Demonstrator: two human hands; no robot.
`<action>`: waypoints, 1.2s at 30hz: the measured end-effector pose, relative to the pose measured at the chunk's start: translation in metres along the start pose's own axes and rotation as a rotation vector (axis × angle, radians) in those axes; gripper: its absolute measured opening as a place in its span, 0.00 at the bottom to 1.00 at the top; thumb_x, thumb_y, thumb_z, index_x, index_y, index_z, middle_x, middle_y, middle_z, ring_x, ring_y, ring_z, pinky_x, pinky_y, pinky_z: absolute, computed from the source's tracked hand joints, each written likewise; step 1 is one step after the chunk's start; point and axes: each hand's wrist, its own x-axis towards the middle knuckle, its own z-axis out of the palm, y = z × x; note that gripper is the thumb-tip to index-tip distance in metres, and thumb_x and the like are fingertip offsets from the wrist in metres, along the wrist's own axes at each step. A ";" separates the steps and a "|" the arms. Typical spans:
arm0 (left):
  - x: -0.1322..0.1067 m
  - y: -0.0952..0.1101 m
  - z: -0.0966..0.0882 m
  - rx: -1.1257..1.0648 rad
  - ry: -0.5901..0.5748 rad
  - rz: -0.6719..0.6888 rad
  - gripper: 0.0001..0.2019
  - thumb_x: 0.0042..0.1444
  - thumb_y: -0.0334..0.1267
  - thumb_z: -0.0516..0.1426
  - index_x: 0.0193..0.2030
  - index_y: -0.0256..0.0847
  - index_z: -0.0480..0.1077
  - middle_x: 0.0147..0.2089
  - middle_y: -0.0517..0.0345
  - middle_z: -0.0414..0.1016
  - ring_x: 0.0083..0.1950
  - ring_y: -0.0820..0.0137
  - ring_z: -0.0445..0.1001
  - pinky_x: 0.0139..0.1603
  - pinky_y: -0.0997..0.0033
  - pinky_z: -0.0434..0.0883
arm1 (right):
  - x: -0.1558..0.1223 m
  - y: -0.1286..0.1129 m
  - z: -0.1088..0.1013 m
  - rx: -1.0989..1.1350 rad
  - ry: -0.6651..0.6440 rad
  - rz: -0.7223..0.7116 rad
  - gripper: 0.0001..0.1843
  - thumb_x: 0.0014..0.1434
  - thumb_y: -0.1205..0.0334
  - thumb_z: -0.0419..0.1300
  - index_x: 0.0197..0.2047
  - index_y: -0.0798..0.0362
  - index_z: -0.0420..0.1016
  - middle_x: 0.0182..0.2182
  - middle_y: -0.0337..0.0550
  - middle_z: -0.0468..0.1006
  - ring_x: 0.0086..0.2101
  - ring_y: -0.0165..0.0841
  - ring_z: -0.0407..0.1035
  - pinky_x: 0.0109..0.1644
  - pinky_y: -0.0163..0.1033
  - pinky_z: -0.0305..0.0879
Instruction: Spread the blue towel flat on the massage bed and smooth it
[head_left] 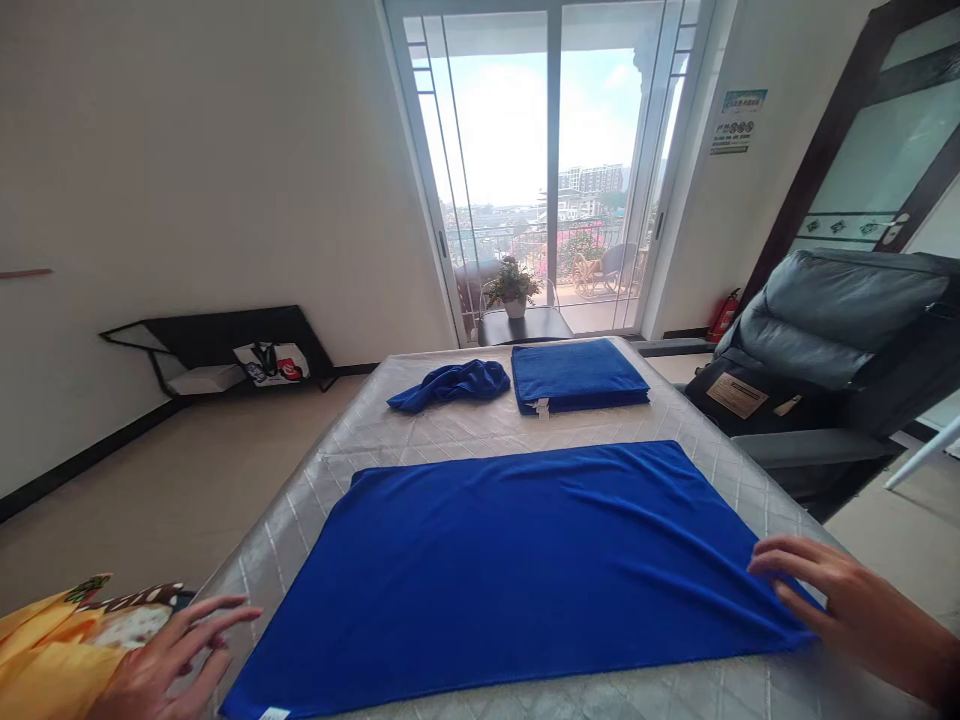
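A blue towel [517, 560] lies spread over the near part of the mattress [337, 440], with some creases on its right side and a white tag at its near left corner. Just off its left edge hovers my left hand [180, 655], fingers apart and nothing in them. Over the towel's near right corner is my right hand [832, 590], its fingers loosely curved and spread; whether they touch the cloth I cannot tell. Farther back sit a crumpled blue towel [454, 385] and, to its right, a neat stack of folded blue towels [577, 375] with white tags.
Behind the mattress, a potted plant [514, 285] stands on a dark chair [529, 325] before the sliding glass door [551, 150]. A grey recliner [817, 310] holding a black bag [750, 395] is at right. By the left wall lies a black folding frame [225, 350].
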 end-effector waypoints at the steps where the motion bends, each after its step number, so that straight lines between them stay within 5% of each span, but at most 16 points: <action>1: 0.025 0.010 -0.001 -0.073 0.027 -0.072 0.18 0.55 0.55 0.46 0.39 0.68 0.78 0.48 0.72 0.82 0.47 0.58 0.81 0.44 0.57 0.79 | 0.021 -0.019 -0.006 0.009 -0.006 -0.029 0.15 0.63 0.45 0.54 0.43 0.30 0.81 0.49 0.42 0.80 0.49 0.48 0.75 0.56 0.55 0.72; 5: 0.125 0.057 0.023 -0.136 -0.181 -0.137 0.28 0.57 0.53 0.49 0.55 0.39 0.75 0.53 0.46 0.80 0.50 0.56 0.79 0.53 0.59 0.74 | 0.113 -0.073 -0.004 0.069 -0.075 -0.119 0.23 0.69 0.46 0.47 0.53 0.43 0.78 0.55 0.45 0.77 0.54 0.44 0.71 0.61 0.50 0.67; 8: 0.160 0.071 0.061 -0.105 -0.142 -0.177 0.27 0.59 0.48 0.47 0.55 0.33 0.75 0.56 0.38 0.76 0.57 0.54 0.75 0.60 0.57 0.70 | 0.160 -0.056 0.024 -0.022 -0.014 -0.009 0.26 0.68 0.47 0.45 0.56 0.49 0.76 0.58 0.49 0.75 0.57 0.46 0.69 0.63 0.54 0.63; 11: 0.158 0.063 0.092 -0.079 -0.084 -0.164 0.24 0.60 0.50 0.46 0.52 0.39 0.75 0.57 0.42 0.75 0.60 0.51 0.72 0.63 0.50 0.67 | 0.172 -0.006 0.052 -0.099 0.128 0.075 0.28 0.67 0.47 0.44 0.61 0.48 0.73 0.62 0.48 0.71 0.60 0.46 0.66 0.66 0.56 0.60; 15: 0.148 0.047 0.106 -0.152 0.015 -0.133 0.21 0.58 0.51 0.49 0.48 0.40 0.72 0.53 0.44 0.75 0.57 0.53 0.73 0.61 0.51 0.68 | 0.163 0.037 0.060 -0.115 0.163 0.077 0.30 0.68 0.46 0.42 0.64 0.48 0.70 0.64 0.47 0.69 0.62 0.45 0.64 0.67 0.54 0.60; 20: 0.154 0.040 0.104 -0.260 0.058 -0.221 0.19 0.55 0.53 0.51 0.44 0.42 0.69 0.51 0.45 0.74 0.51 0.57 0.76 0.56 0.55 0.72 | 0.161 0.039 0.054 -0.146 0.137 0.124 0.31 0.69 0.45 0.40 0.66 0.45 0.69 0.65 0.45 0.67 0.62 0.48 0.63 0.64 0.59 0.62; 23: 0.156 0.037 0.102 -0.224 0.021 -0.153 0.17 0.55 0.51 0.50 0.40 0.43 0.72 0.51 0.47 0.77 0.55 0.56 0.74 0.62 0.54 0.68 | 0.162 0.042 0.053 -0.165 0.183 0.139 0.31 0.69 0.47 0.41 0.63 0.50 0.71 0.63 0.50 0.70 0.61 0.48 0.64 0.66 0.57 0.60; 27: 0.156 0.031 0.100 -0.193 -0.005 -0.119 0.17 0.57 0.49 0.50 0.41 0.43 0.75 0.53 0.49 0.79 0.57 0.56 0.74 0.64 0.53 0.66 | 0.162 0.047 0.047 -0.121 0.221 0.172 0.31 0.67 0.48 0.41 0.59 0.56 0.75 0.58 0.55 0.74 0.59 0.47 0.66 0.67 0.52 0.57; 36: 0.155 0.023 0.106 -0.187 0.024 -0.183 0.20 0.59 0.46 0.48 0.47 0.44 0.78 0.54 0.52 0.80 0.56 0.57 0.75 0.61 0.55 0.69 | 0.161 0.041 0.036 0.088 0.201 0.261 0.28 0.64 0.47 0.46 0.54 0.52 0.79 0.57 0.52 0.76 0.58 0.48 0.67 0.65 0.48 0.59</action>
